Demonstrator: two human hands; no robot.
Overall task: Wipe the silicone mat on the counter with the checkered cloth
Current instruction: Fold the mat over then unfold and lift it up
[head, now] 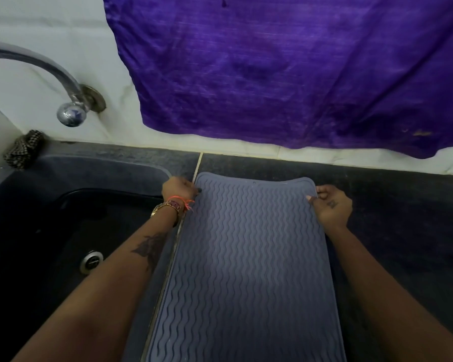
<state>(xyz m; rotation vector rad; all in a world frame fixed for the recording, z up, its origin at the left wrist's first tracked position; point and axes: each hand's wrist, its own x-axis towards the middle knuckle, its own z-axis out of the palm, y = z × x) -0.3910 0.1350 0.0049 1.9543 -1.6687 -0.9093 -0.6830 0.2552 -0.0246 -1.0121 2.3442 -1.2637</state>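
— Dark speckled counter (392, 205), white wall behind, a purple cloth (285, 74) hanging over it. What lies on the stone?

— A grey-blue silicone mat (246, 257) with wavy ridges, laid lengthwise on the counter, its left edge along the rim of the black sink (63, 231), its far end near the wall.

— And the hands?

— Both at the far corners. The left hand (178, 190), fingers curled, pinches the mat's far-left corner; a gold watch (165, 209) and an orange thread sit at that wrist. The right hand (332, 205) grips the far-right corner, thumb on top of the edge, fingers curled round it.

— Where is the checkered cloth?

— Bunched up at the back-left corner of the sink, against the wall: the checkered cloth (24, 150) lies well apart from the mat and from both hands.

— Anything else in view?

— A chrome tap (63, 82) arcs from the wall over the sink, and a metal drain (91, 261) shows in the basin.
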